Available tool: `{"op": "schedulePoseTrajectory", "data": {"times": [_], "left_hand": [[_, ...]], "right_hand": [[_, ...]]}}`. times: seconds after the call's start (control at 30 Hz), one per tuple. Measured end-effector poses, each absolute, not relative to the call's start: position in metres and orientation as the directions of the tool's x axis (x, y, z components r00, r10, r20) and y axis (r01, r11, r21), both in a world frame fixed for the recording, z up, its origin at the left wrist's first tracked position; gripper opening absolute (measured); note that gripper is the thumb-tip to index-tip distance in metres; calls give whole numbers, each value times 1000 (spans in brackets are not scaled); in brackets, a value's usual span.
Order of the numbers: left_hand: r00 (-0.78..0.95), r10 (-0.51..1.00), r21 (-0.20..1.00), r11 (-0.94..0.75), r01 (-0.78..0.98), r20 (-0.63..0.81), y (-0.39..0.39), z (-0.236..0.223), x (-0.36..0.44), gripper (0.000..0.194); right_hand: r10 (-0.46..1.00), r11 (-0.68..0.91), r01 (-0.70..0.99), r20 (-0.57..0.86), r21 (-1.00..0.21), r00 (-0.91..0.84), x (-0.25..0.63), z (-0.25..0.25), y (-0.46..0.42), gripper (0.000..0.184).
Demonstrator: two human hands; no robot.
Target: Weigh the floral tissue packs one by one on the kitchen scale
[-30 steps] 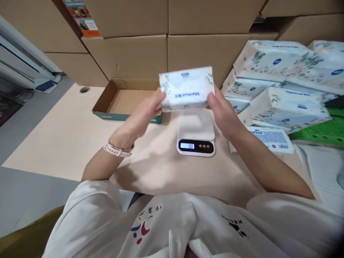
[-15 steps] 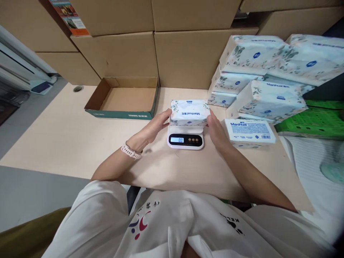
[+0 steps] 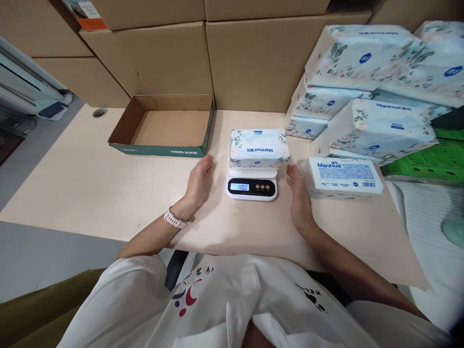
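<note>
Held left hand (image 3: 197,184) and right hand (image 3: 300,200) off the tissue pack (image 3: 259,149), centre frame — apparently for unpressed weighing on the scale (image 3: 253,196) — with empty fingers close together.

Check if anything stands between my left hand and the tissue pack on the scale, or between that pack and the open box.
Nothing visible blocks your left hand from the tissue pack. Between pack and open box is bare tabletop, then the box's raised side wall.
</note>
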State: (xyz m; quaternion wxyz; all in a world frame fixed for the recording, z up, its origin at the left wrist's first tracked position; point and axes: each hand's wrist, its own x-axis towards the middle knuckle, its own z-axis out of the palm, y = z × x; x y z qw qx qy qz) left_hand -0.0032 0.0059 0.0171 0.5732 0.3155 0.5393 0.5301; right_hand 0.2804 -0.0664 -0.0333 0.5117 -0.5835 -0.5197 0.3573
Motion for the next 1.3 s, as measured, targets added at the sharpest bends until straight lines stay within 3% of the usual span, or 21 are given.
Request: {"op": "schedulePoseTrajectory", "data": {"times": [0.33,1.3], "left_hand": [[-163,950,932,211,-293,-266,9,9,-8,40],[-151,948,932,230,-279,-279,9,13,-9,46]], "right_hand": [[973,19,220,69,-975,219,281,-31,-66,78],[972,30,252,87,-967,219,280,-28,-66,71]]}}
